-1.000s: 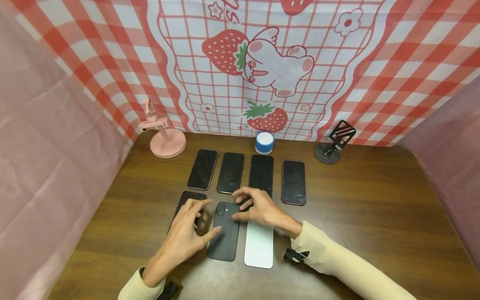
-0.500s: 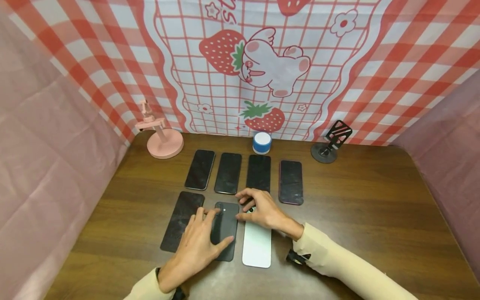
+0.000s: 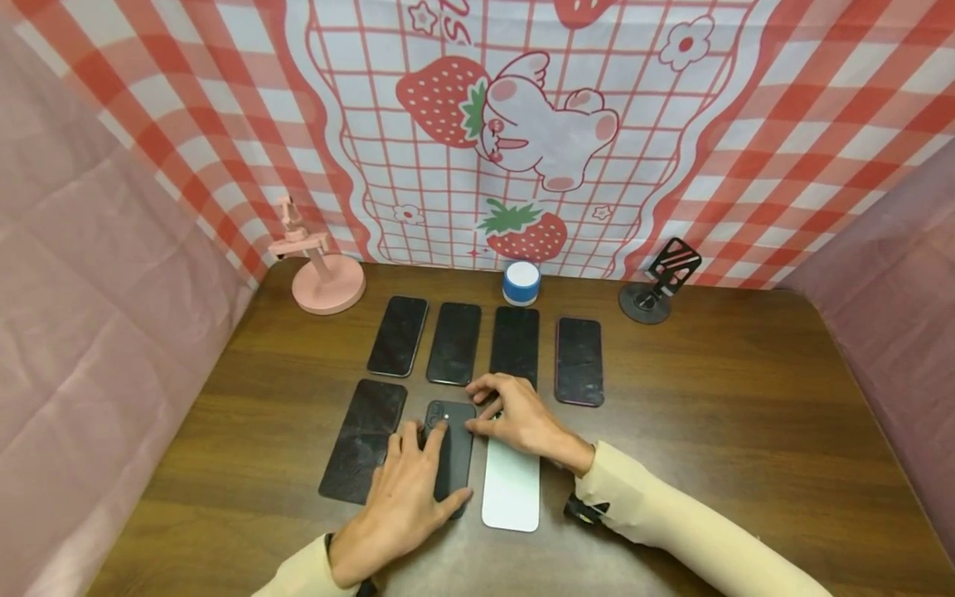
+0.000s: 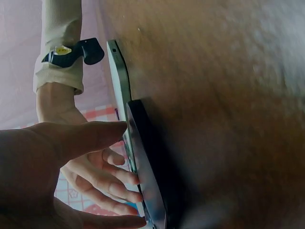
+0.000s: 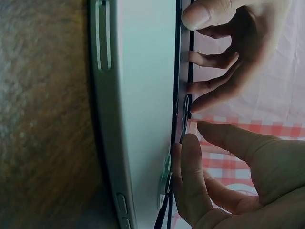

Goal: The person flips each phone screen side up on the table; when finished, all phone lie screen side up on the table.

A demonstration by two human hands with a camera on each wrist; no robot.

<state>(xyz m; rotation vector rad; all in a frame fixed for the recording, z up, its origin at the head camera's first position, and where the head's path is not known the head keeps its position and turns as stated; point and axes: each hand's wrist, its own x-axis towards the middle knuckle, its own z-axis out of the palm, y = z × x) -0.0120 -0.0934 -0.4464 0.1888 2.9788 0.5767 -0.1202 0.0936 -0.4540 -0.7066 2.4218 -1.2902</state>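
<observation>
A dark grey phone (image 3: 455, 456) lies back up on the table, its camera at the far left corner. Over it my left hand (image 3: 403, 497) is spread, with the thumb by the near right edge and fingertips on the camera end. My right hand (image 3: 522, 419), fingers bent, is at that phone's far right edge, above the camera end of a white phone (image 3: 511, 493). In the right wrist view the white phone (image 5: 145, 95) lies flat, and the right thumb and fingers stand apart. Left of the grey phone is a large black phone (image 3: 361, 439), screen up.
Several dark phones form a row behind, including one with a reddish rim (image 3: 579, 362). Farther back stand a pink phone stand (image 3: 328, 283), a small blue and white cylinder (image 3: 521, 283) and a black stand (image 3: 647, 302). A checked cloth (image 3: 515, 141) hangs behind the table.
My left hand has come in from the left over the grey phone, uncovering the large black phone. The right hand has stayed nearly in place. The phones lie as before.
</observation>
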